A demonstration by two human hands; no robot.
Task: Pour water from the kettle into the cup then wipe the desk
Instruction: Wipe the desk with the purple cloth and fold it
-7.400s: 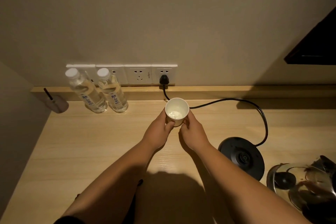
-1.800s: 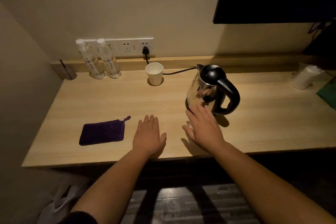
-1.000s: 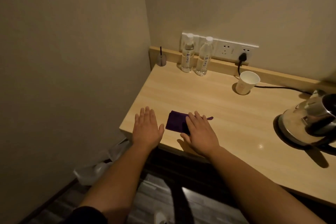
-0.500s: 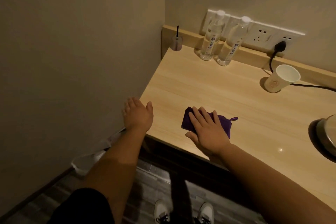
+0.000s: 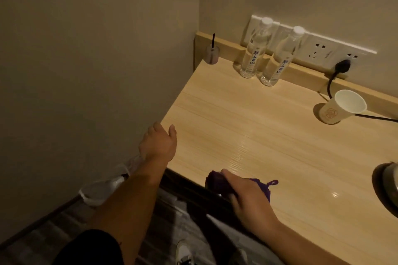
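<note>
Two bare hands work at the near edge of a pale wooden desk. Nearest, the right hand curls over a bunched purple cloth, gripping it right at the desk's front edge; the cloth's small hanging loop pokes out on the far side of the hand. The left hand hangs loose and empty just off the desk's left corner, fingers slack, touching nothing. A sliver of the kettle shows at the right border, resting on the desk. Farther back, a white paper cup stands upright near the rear ledge, with a black cord running behind it to a wall socket. Two clear water bottles stand side by side against the ledge, and a small holder with a dark stick sits in the back corner.
</note>
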